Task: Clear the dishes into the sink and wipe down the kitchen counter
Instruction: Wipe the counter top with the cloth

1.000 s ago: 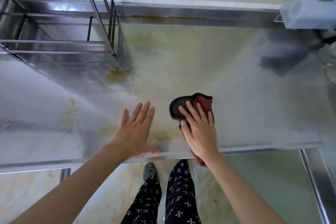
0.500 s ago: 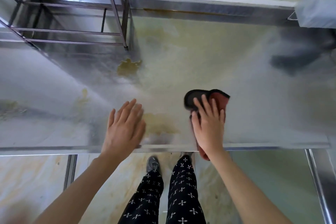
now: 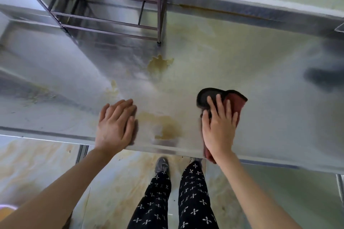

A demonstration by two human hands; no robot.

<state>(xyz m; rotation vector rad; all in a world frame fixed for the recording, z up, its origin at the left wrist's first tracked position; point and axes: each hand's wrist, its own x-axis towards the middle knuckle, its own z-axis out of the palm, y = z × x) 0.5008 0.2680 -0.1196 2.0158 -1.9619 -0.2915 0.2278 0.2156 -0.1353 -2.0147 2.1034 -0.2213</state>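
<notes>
One red cloth (image 3: 235,100) flat under spread right hand (image 3: 218,132), near counter (image 3: 260,83) edge.

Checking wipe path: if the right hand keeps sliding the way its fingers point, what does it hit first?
Nothing close. The right hand lies flat on the red cloth, fingers aimed away toward the back. Ahead is bare steel counter, then the raised back ledge. The metal rack stands off to the left, probably clear.

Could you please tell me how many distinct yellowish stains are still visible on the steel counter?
3: a large stain between the hands near the front edge, a blotch below the rack leg, and a small smear beyond the left hand. Fainter ones may escape notice.
</notes>
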